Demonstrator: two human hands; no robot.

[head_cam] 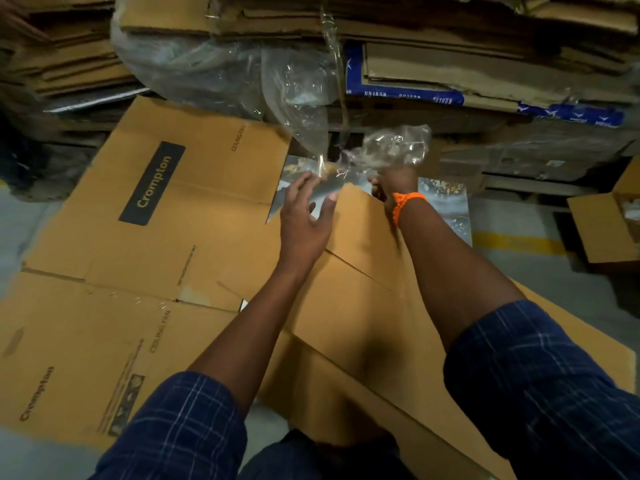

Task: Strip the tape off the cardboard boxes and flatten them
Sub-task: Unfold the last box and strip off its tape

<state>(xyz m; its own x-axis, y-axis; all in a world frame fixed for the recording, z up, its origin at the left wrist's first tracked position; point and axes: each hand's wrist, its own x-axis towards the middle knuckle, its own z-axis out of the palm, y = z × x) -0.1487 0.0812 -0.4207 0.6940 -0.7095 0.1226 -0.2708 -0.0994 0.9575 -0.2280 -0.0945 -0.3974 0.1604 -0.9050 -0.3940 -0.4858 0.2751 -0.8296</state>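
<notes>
A flattened brown cardboard box (349, 323) lies on the floor in front of me, partly over a larger flat Crompton carton (145, 216). My right hand (394, 183), with an orange band at the wrist, grips a crumpled wad of clear tape (394, 147) held up above the box's far edge. A strand of the tape runs left from the wad toward my left hand (304, 216). That hand is spread with straight fingers, its fingertips at the strand; whether they touch it I cannot tell.
Stacks of flattened cardboard (450, 46) fill the back, with a big clear plastic bag (225, 71) hanging in front of them. An open brown box (606, 226) stands at the right by a yellow floor line (516, 242). Grey floor shows at left and right.
</notes>
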